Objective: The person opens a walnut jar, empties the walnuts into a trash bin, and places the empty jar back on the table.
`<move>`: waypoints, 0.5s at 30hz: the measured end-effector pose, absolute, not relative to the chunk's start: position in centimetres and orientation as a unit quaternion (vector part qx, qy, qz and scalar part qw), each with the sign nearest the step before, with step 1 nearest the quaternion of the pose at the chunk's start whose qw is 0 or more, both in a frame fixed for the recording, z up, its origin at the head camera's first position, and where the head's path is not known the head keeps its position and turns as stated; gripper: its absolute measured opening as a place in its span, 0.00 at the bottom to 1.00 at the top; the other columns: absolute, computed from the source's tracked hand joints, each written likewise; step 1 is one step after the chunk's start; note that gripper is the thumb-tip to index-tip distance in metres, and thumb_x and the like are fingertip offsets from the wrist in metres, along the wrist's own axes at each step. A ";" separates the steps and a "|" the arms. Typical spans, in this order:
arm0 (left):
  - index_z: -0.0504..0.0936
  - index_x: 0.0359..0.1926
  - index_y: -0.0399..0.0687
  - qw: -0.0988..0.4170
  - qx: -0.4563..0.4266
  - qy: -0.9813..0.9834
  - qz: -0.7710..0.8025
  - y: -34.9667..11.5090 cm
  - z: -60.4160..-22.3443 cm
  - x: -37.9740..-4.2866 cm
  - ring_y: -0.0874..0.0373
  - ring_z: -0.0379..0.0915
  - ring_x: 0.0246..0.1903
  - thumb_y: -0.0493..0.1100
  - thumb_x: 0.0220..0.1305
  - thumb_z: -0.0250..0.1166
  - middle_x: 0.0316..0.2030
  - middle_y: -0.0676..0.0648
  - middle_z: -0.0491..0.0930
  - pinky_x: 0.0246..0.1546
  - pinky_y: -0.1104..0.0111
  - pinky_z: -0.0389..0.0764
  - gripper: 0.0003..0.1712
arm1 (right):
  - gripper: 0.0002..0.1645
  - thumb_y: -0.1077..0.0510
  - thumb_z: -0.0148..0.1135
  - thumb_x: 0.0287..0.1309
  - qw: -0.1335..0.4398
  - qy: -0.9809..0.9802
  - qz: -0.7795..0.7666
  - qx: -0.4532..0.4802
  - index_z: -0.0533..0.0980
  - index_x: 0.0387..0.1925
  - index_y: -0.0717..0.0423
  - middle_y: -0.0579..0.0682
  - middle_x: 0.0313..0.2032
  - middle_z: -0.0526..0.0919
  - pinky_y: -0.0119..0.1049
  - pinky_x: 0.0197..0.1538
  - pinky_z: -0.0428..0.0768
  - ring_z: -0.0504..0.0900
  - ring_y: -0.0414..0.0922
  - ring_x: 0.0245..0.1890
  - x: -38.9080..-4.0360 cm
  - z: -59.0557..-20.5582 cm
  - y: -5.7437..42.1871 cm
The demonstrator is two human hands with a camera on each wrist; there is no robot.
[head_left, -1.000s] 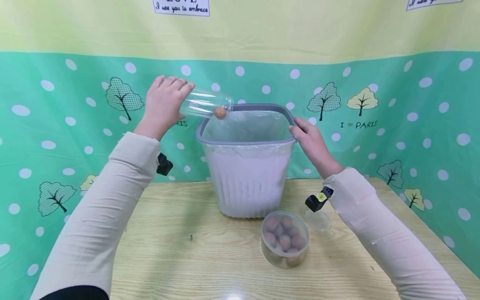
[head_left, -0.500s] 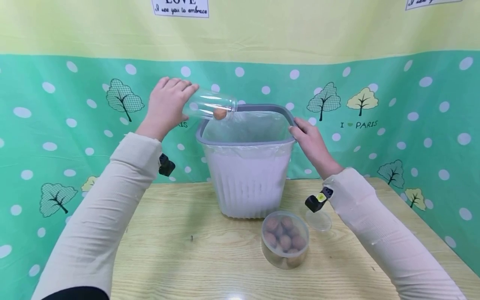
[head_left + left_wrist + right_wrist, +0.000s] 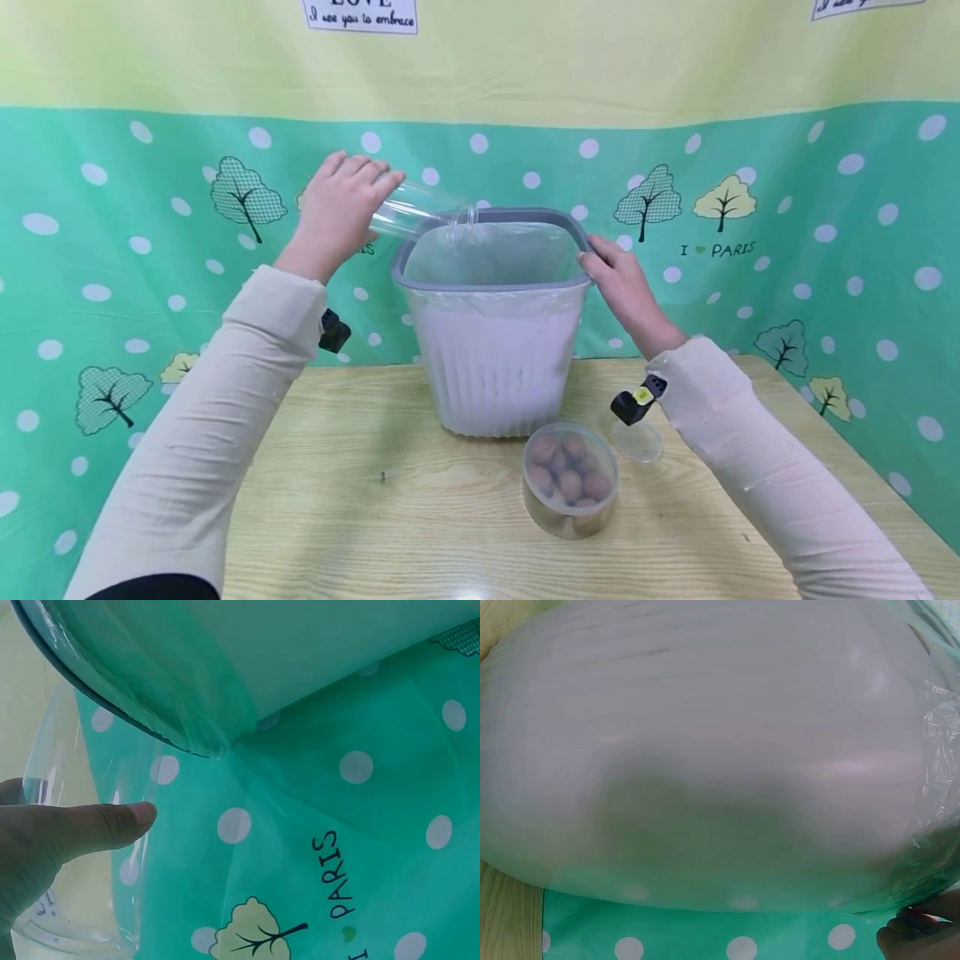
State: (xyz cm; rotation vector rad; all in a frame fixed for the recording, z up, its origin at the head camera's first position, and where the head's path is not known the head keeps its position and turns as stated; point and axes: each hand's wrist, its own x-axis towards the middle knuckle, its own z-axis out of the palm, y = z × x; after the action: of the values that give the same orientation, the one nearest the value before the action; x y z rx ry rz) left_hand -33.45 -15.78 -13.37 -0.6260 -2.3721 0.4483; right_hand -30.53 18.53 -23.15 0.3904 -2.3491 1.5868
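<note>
1. While lying tilted, its mouth a little down and at the left corner of the bin [image 3: 495, 367], the jar [image 3: 412, 208] presents as clear, glossy and roughly cylindrical.
2. The bin is pale, ribbed lower down and tapered, with a smooth grey rim [image 3: 498, 288] and a thin, translucent liner [image 3: 495, 250].
3. Left hand [image 3: 337, 212]: wrapped around the jar's base end, fingers curved. Right hand [image 3: 622, 283]: gripping the rim at its right corner.
4. Near the bin's foot: a round, clear-walled tub [image 3: 551, 517] of brown balls [image 3: 570, 483], with a clear disc [image 3: 641, 442] just beside it on the wood-grain table [image 3: 337, 500].
5. Left wrist view only: the thumb [image 3: 109, 827] laid straight along the jar wall. Right wrist view: the liner's crinkled fold close up. Whether jar and rim touch cannot be told.
6. Behind: a green, white-dotted cloth [image 3: 750, 308].
</note>
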 end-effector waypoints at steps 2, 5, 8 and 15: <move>0.65 0.66 0.44 0.317 -0.233 -0.904 0.168 -15.8 -13.4 -33.4 0.41 0.59 0.63 0.41 0.42 0.78 0.62 0.37 0.68 0.68 0.51 0.52 0.49 | 0.35 0.48 0.45 0.66 0.139 -0.813 0.549 0.135 0.55 0.71 0.53 0.53 0.70 0.58 0.51 0.67 0.58 0.57 0.46 0.68 -30.5 -23.2 18.5; 0.64 0.66 0.44 0.318 -0.224 -0.907 0.163 -16.0 -13.4 -33.5 0.42 0.59 0.63 0.43 0.43 0.78 0.62 0.37 0.68 0.68 0.51 0.52 0.49 | 0.34 0.47 0.45 0.66 0.139 -0.813 0.549 0.136 0.56 0.71 0.52 0.53 0.69 0.60 0.50 0.65 0.60 0.60 0.46 0.64 -30.5 -23.2 18.5; 0.64 0.67 0.44 0.324 -0.218 -0.908 0.152 -16.2 -13.5 -33.5 0.42 0.60 0.62 0.44 0.43 0.77 0.62 0.38 0.68 0.68 0.51 0.52 0.49 | 0.33 0.47 0.45 0.66 0.142 -0.812 0.549 0.137 0.58 0.70 0.51 0.54 0.66 0.63 0.50 0.60 0.63 0.63 0.47 0.59 -30.5 -23.2 18.4; 0.64 0.67 0.45 0.331 -0.218 -0.908 0.138 -16.4 -13.6 -33.6 0.43 0.60 0.63 0.44 0.43 0.78 0.62 0.38 0.68 0.68 0.52 0.52 0.50 | 0.34 0.47 0.45 0.66 0.146 -0.813 0.546 0.136 0.58 0.70 0.52 0.54 0.67 0.62 0.49 0.60 0.62 0.62 0.47 0.59 -30.5 -23.3 18.6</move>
State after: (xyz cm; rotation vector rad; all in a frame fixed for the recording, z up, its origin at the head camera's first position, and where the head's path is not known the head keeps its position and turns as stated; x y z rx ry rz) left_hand -33.60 -16.41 -13.64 -0.5698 -2.3733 0.3607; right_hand -30.46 18.55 -23.26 0.3928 -2.3415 1.5729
